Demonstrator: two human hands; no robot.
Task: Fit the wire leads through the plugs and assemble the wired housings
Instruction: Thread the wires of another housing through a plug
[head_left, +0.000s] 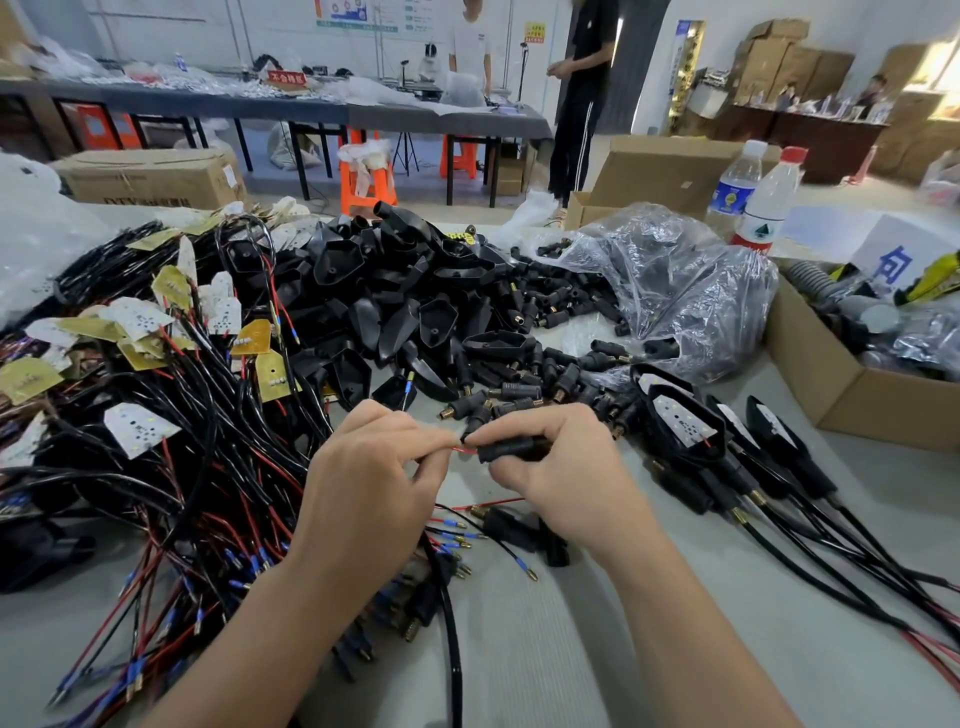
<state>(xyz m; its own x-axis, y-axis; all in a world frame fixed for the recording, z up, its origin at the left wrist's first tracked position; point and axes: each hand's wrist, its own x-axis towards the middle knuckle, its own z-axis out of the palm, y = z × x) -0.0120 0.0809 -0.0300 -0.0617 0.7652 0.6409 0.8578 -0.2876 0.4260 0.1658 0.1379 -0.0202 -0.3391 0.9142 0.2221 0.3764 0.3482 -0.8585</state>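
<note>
Centrally, plug in right hand; left hand pinching red lead.

Blue-label bottle and red-cap bottle upright, side by side, far right. Open cardboard box near them, right edge. Orange stool on floor beyond.

— Where's your work?
— Just in front of the housing heap. My left grip pinches a red lead; my right grip holds a black plug at its tip.
— The wired housings?
— Right of the heap, on the bench.
</note>
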